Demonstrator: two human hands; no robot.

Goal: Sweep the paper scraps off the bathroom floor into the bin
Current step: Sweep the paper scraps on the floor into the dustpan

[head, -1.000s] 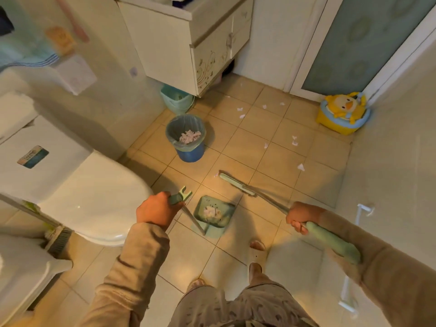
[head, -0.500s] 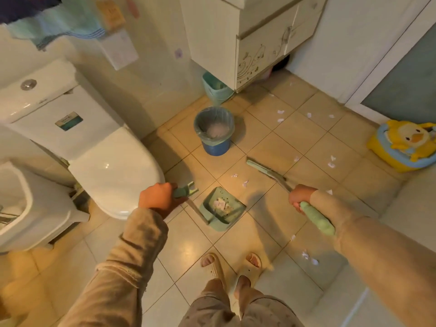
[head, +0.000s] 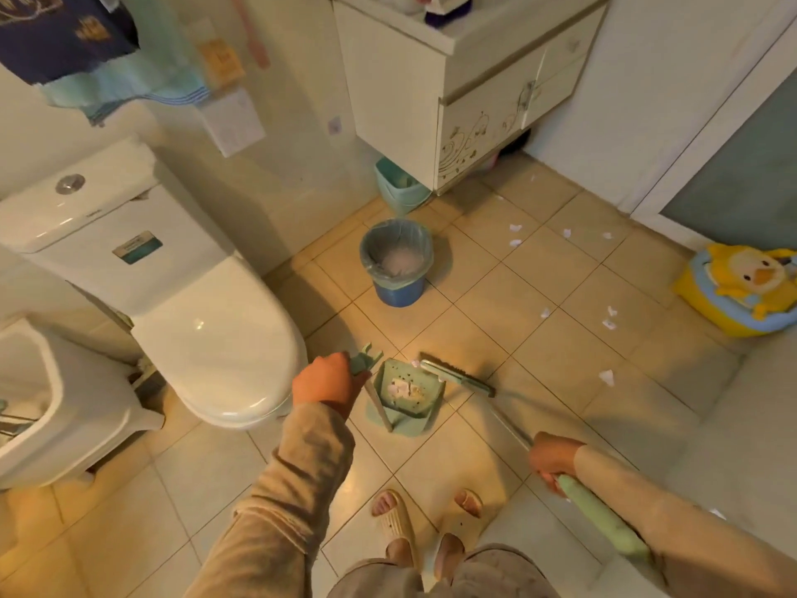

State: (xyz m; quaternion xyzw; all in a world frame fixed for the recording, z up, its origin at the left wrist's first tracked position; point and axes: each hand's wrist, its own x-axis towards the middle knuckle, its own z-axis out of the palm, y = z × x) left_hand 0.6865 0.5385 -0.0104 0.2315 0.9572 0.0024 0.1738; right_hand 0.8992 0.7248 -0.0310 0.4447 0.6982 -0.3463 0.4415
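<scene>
Broom [head: 457, 376] closer — at dustpan [head: 425, 388], beside left hand [head: 325, 384]

Both arms reach out in front of the person, and each one wears a long tan sleeve [head: 297, 476]. The left hand [head: 325, 384] is out ahead with its back facing up. Its fingers are curled tight around the green top of the dustpan handle [head: 360, 363]. The right hand [head: 554, 455] is off to the right side and closer to the body. It is wrapped around the broom handle [head: 599, 515], right at the front end of the green grip. The two hands are well apart. Two feet [head: 394, 524] in slippers stand side by side between the arms.
</scene>
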